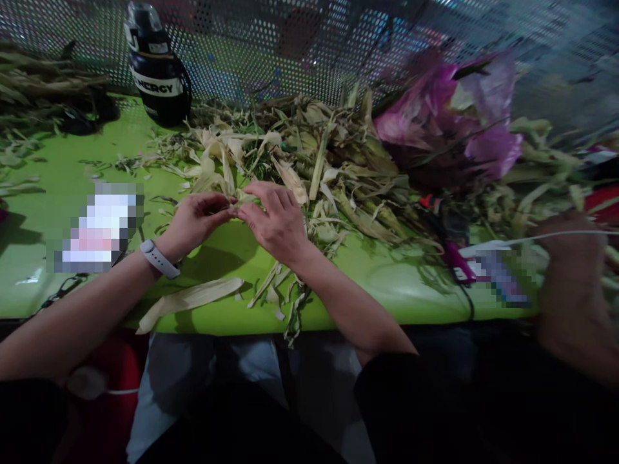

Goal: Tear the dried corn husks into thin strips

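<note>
My left hand (196, 218) pinches a small pale-green corn husk strip (240, 198) over the front of the pile. From the other side my right hand (278, 222) closes on the same strip, fingertips nearly meeting the left ones. Its ends are partly hidden by the fingers. Right behind both hands lies a heap of dried husks and leaves (309, 145), some pale, some greenish brown. A long pale husk piece (191, 301) rests near the table's front edge, below my wrists. Beside it are several thin shreds (275, 290).
A black bottle (159, 90) stands at the back left of the green table (387, 290). A blurred-out phone-like thing (97, 229) lies left. At right are a pink plastic bag (449, 116), a cable and a co-worker's arm (570, 283). Perforated metal mesh (242, 45) rises behind.
</note>
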Tool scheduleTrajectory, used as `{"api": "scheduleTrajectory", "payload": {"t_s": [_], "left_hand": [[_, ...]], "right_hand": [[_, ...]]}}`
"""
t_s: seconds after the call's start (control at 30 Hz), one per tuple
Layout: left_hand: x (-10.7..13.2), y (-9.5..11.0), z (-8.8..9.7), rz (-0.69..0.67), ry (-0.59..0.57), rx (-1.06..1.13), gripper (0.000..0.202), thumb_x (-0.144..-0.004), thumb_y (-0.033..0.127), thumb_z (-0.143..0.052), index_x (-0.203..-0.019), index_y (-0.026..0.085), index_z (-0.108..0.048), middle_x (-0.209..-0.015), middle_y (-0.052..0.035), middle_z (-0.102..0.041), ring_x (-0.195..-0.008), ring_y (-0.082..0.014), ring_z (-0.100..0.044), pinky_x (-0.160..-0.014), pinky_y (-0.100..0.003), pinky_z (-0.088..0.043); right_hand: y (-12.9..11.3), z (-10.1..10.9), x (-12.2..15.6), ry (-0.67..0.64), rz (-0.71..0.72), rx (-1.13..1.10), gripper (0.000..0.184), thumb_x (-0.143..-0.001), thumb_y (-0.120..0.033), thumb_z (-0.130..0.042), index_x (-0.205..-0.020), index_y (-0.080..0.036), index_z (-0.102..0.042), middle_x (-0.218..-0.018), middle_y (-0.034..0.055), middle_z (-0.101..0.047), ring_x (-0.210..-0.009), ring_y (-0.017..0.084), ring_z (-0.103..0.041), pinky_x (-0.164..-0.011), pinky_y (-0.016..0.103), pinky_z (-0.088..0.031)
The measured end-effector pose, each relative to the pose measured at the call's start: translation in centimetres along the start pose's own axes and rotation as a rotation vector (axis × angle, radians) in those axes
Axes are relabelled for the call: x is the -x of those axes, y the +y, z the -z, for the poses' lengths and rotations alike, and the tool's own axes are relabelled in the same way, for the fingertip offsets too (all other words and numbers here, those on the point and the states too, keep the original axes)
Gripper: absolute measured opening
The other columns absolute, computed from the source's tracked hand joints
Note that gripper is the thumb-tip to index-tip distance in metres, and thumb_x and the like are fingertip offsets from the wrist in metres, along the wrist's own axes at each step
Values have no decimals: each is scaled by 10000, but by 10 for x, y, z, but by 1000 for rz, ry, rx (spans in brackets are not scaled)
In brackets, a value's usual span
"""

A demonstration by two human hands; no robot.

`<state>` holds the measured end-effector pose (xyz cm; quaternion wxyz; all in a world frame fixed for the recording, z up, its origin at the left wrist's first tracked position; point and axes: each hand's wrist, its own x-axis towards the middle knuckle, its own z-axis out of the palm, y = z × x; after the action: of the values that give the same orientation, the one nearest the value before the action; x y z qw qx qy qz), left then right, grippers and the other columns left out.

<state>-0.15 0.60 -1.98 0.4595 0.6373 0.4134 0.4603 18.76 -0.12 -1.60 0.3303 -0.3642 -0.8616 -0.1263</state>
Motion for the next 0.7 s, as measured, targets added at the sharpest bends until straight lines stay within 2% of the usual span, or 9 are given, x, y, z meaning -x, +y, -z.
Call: {"api": "scheduleTrajectory", "payload": {"t_s": [0.1, 0.23, 0.4, 0.47, 0.57, 0.7], "left_hand": [[1, 8, 2, -39, -150, -138, 296, -762, 425, -735, -862, 148, -707, -819, -52, -702, -743, -164, -620, -714, -296, -501], [2, 16, 4, -80, -246, -311, 264, -819, 398, -650, -881, 144, -682, -796, -42, -672, -732, -157, -591, -696, -285, -478], [2, 15, 6, -118, -209, -294, 292, -809, 334, -654, -1032, 150, -616, -863, -43, -643, -766, -156, -582, -697, -280, -478], [2, 13, 7, -116, -211, -259, 279, -799, 310, -668, -1021, 149, -617, -878, -47, -639, -786, -158, -581, -719, -284, -476], [1, 13, 9, -46, -242, -156, 244, -798, 310, -669, -978, 148, -634, -873, -46, -640, -791, -161, -580, -732, -290, -468], [2, 15, 8, 27, -196, -40, 192, -818, 286, -631, -962, 163, -663, -881, -32, -656, -851, -173, -600, -816, -315, -474]], "right_hand": [[7, -2, -1, -33, 13, -24, 305, -1008, -388, -403, -926, -195, -624, -1058, 93, -663, -1037, 225, -564, -953, 407, -388], [12, -5, -2, -98, -64, -137, 384, -1011, -458, -354, -898, -182, -595, -861, 66, -663, -854, 194, -580, -867, 371, -400], [11, -3, -3, -171, -241, -438, 453, -964, -595, -372, -899, -188, -558, -838, 46, -628, -785, 169, -566, -751, 321, -405], [11, -4, -3, -192, -335, -602, 473, -926, -648, -409, -897, -195, -541, -817, 25, -602, -747, 154, -549, -709, 302, -408], [11, -6, -4, -186, -434, -827, 515, -854, -710, -485, -872, -196, -521, -803, 6, -569, -726, 134, -522, -672, 278, -412], [11, -9, -4, -199, -523, -985, 541, -798, -732, -547, -864, -195, -520, -718, -29, -495, -631, 103, -445, -587, 256, -376]]}}
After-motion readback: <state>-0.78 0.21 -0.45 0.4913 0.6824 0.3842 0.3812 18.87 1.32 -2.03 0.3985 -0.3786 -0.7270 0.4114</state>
